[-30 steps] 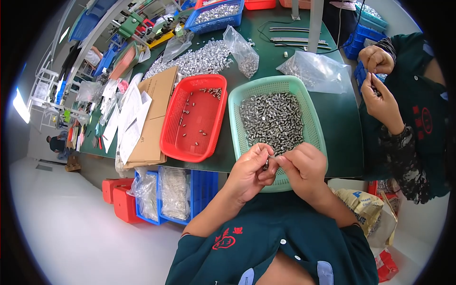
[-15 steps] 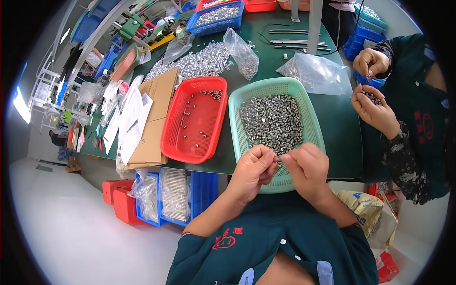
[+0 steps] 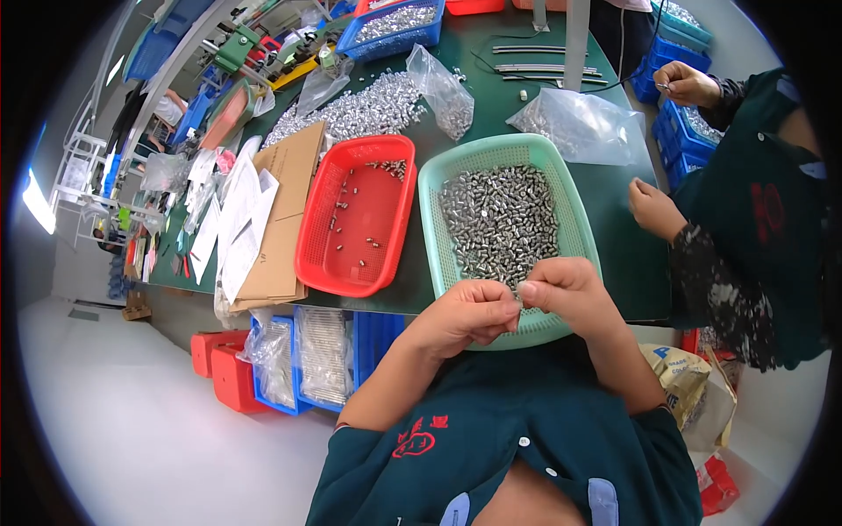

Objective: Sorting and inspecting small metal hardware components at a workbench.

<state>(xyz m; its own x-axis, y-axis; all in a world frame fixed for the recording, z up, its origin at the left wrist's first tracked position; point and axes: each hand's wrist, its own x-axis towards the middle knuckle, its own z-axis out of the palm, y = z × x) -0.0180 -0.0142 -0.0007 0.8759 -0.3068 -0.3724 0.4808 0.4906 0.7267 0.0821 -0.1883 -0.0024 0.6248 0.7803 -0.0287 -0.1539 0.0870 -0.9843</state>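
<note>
Over the near edge of a pale green basket (image 3: 424, 215), my left hand (image 3: 469, 314) and my right hand (image 3: 568, 296) meet fingertip to fingertip. Both are closed in a pinch; what sits between the fingers is too small and covered to make out. Many small silvery metal cylinders (image 3: 500, 215) fill the basket just beyond my fingers. Left of it stands a red basket (image 3: 351, 223) with only a few such metal pieces (image 3: 373, 242) scattered on its bottom and in its far right corner.
A co-worker's hands (image 3: 688, 85) are at the right. Further back lie a clear bag (image 3: 579, 127), another bag of parts (image 3: 443, 92), a heap of silvery parts (image 3: 373, 110) and a blue basket (image 3: 390, 33). Cardboard (image 3: 294, 206) and papers (image 3: 246, 228) flank the red basket.
My hands stay together over the basket's near edge; the left has rolled over, its fingers more curled. The co-worker's hands have moved apart, one dropping to the table's edge.
</note>
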